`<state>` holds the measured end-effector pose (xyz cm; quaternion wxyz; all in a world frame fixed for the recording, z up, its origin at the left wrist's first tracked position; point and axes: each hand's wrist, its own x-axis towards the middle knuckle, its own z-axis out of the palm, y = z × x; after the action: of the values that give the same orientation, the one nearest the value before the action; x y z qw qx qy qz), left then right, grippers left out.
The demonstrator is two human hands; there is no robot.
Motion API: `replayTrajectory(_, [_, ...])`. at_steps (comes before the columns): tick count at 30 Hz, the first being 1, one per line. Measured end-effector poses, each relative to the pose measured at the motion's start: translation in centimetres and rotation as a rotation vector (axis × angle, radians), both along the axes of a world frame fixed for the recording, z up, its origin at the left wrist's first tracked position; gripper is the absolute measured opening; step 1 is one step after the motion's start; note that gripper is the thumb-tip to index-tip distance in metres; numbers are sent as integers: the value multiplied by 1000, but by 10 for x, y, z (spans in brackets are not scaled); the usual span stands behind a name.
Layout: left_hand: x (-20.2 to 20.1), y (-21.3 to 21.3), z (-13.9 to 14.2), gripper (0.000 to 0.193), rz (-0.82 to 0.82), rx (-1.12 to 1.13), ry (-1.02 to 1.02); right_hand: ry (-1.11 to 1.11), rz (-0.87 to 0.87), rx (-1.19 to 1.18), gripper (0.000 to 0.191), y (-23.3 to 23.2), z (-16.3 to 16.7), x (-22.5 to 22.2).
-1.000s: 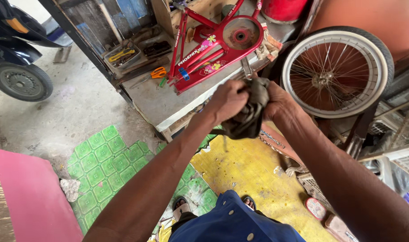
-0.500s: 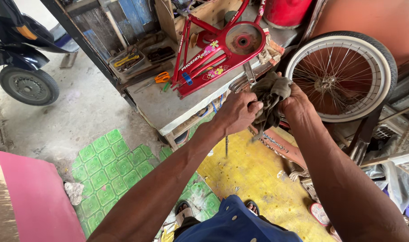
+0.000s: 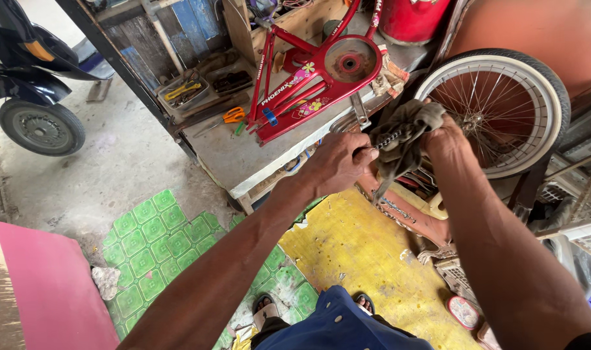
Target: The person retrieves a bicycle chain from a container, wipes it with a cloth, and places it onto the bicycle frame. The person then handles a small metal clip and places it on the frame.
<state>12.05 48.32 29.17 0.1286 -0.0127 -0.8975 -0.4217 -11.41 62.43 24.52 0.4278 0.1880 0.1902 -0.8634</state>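
Note:
My left hand (image 3: pixel 337 161) pinches a bicycle chain (image 3: pixel 387 139) whose short taut stretch runs to my right hand. My right hand (image 3: pixel 445 137) is closed on a dirty grey-brown rag (image 3: pixel 404 133) that wraps the chain; the rag hangs down between my hands. More chain dangles below the rag toward the floor (image 3: pixel 392 207). Both hands are held above the edge of a grey workbench (image 3: pixel 237 159), just in front of a red bicycle frame (image 3: pixel 308 84) lying on it.
A spoked bicycle wheel (image 3: pixel 496 110) leans at the right. Orange-handled scissors (image 3: pixel 230 116) and a tool tray (image 3: pixel 185 91) sit on the bench. A motorbike's wheel (image 3: pixel 39 126) is at the left. Green and yellow mats cover the floor; a pink sheet (image 3: pixel 49 291) lies at lower left.
My hands have drawn apart: a second ago both clutched the bunched rag, now the left hand holds bare chain stretched out from the rag in the right hand.

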Motion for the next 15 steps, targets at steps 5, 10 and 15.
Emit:
replayTrajectory(5, [7, -10, 12, 34, -29, -16, -117, 14, -41, 11, 29, 7, 4, -10])
replayTrajectory(10, [19, -19, 21, 31, -37, -71, -22, 22, -103, 32, 30, 22, 8, -21])
replayTrajectory(15, [16, -17, 25, 32, -48, -45, -87, 23, -156, 59, 31, 37, 6, -29])
